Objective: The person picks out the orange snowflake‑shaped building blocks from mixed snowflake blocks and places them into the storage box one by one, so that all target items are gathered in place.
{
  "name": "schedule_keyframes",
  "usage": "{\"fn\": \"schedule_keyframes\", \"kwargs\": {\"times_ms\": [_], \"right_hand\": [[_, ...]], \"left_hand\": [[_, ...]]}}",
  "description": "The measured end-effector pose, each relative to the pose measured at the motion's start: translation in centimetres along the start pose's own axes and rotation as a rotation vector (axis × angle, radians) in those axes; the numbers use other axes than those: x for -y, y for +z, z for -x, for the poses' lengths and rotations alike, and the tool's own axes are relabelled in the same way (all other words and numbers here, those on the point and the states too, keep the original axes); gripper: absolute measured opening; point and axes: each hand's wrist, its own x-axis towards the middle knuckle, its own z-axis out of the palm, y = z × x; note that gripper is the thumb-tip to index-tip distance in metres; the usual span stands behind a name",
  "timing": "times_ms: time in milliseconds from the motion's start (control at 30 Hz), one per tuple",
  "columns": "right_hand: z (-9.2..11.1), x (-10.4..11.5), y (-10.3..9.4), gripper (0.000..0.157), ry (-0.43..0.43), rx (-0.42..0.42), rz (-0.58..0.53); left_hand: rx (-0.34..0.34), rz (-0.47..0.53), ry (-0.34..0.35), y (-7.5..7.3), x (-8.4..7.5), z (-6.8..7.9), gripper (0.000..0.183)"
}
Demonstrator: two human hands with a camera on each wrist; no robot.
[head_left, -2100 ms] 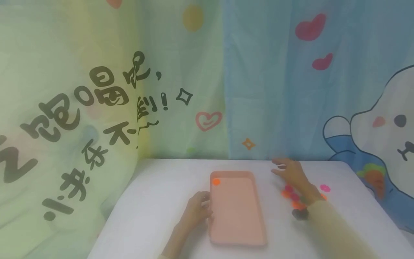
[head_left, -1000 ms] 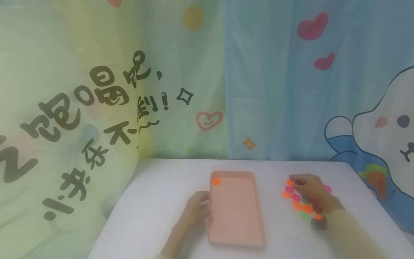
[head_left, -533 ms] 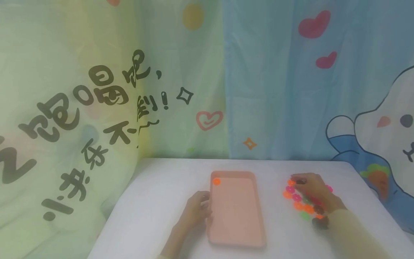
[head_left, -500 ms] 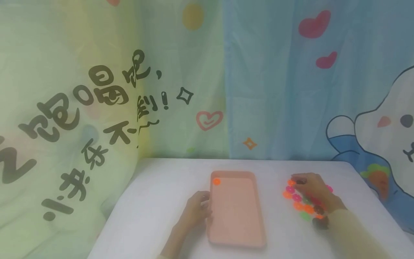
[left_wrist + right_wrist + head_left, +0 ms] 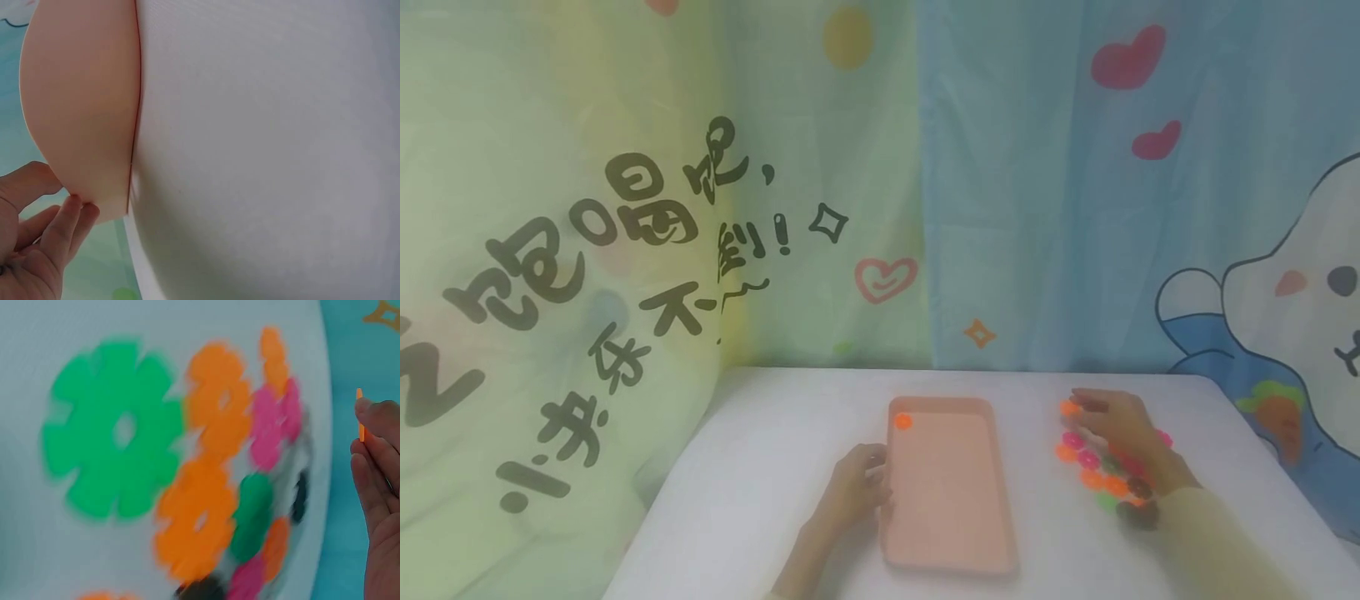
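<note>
My right hand [image 5: 1120, 425] pinches an orange flower-shaped disc [image 5: 1069, 407] between thumb and fingers, just behind a cluster of similar discs. Seen edge-on in the right wrist view, the held disc [image 5: 360, 415] sticks up past the thumb. The cluster under the hand has a large-looking green disc [image 5: 81, 469], several orange discs [image 5: 215, 434] and pink discs [image 5: 1087, 459]; my forearm hides part of it. At the left side of a pink tray [image 5: 951, 500], my left hand [image 5: 853, 483] grips the rim with thumb and fingertips. One orange disc [image 5: 903, 422] lies in the tray's far left corner.
The tray and cluster stand on a white table [image 5: 760, 467], with table surface between them. A printed curtain [image 5: 1000, 208] hangs right behind the far edge. A dark object [image 5: 1138, 514] shows under my right wrist.
My right hand came back over the cluster, took hold of an orange disc and has now raised it slightly away from the others. My left hand and the tray have stayed nearly still.
</note>
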Motion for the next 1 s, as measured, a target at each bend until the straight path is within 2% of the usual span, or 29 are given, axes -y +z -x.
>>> {"fn": "schedule_keyframes", "kwargs": {"times_ms": [67,300,467,600,833,1000], "right_hand": [[0.0,1.0,0.3,0.072,-0.036,-0.023,0.011],[-1.1,4.7,1.6,0.056,-0.247,-0.138,-0.012],[-2.0,7.1,3.1,0.049,-0.372,-0.171,-0.102],[-2.9,8.9,4.7,0.046,-0.428,-0.157,-0.204],[-3.8,11.9,7.9,0.046,-0.446,-0.102,-0.253],[-4.2,13.6,10.2,0.045,-0.504,-0.058,-0.289]], "left_hand": [[-0.004,-0.008,-0.008,0.0,0.0,0.0,0.054],[-0.016,-0.052,-0.035,0.0,0.0,0.0,0.055],[-0.021,-0.064,-0.047,0.0,-0.1,0.1,0.054],[-0.015,-0.059,-0.022,-0.1,0.1,0.2,0.055],[0.022,0.010,0.027,-0.2,0.0,0.3,0.056],[0.020,0.021,0.020,-0.1,0.2,0.2,0.056]]}}
